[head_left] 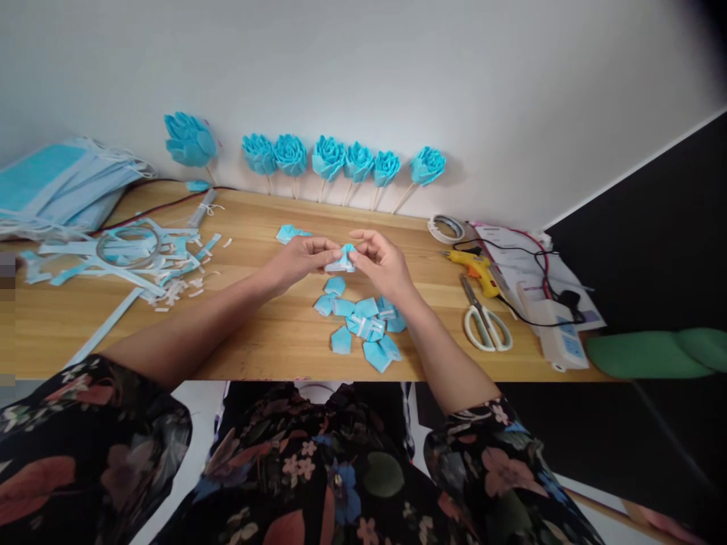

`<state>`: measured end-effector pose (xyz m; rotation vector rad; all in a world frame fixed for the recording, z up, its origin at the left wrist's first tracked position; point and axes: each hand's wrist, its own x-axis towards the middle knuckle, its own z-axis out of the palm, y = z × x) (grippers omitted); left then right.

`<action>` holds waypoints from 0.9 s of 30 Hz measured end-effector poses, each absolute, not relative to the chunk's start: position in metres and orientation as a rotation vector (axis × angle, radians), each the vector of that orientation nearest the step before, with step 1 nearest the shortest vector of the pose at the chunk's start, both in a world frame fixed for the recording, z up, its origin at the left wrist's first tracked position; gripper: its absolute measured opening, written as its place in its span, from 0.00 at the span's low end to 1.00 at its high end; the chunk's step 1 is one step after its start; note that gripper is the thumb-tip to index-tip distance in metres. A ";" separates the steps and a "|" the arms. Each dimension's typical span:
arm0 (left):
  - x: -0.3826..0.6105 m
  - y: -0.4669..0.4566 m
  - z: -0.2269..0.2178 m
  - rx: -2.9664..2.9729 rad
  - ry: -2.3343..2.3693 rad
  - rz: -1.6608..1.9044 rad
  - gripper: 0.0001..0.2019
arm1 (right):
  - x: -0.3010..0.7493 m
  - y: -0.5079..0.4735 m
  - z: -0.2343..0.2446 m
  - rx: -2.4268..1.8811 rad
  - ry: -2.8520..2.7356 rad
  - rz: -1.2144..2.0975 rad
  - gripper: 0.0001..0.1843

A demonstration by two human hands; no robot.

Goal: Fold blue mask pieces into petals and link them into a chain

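Between my two hands is a small folded piece of light-blue fabric (342, 262) with a white strip along its lower edge. My left hand (304, 257) pinches its left side between thumb and fingers. On the other side, my right hand (383, 261) grips it with thumb and forefinger, the other fingers curled loosely. Below the hands lies a loose cluster of folded blue petal pieces (363, 308), some showing white tape. Another blue folded piece (288, 233) rests just behind my left hand.
Several blue flowers on sticks (328, 157) lean against the wall. Face masks (62, 182) are stacked at left, beside blue and white scraps (153, 257). To the right are a tape roll (446, 228), yellow glue gun (480, 272), scissors (486, 322) and power strip (560, 337).
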<state>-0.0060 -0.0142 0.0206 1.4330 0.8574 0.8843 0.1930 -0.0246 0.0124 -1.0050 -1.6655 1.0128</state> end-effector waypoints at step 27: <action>-0.003 -0.016 0.019 1.314 0.824 1.014 0.12 | 0.188 -0.029 0.017 -1.007 -1.703 1.001 0.26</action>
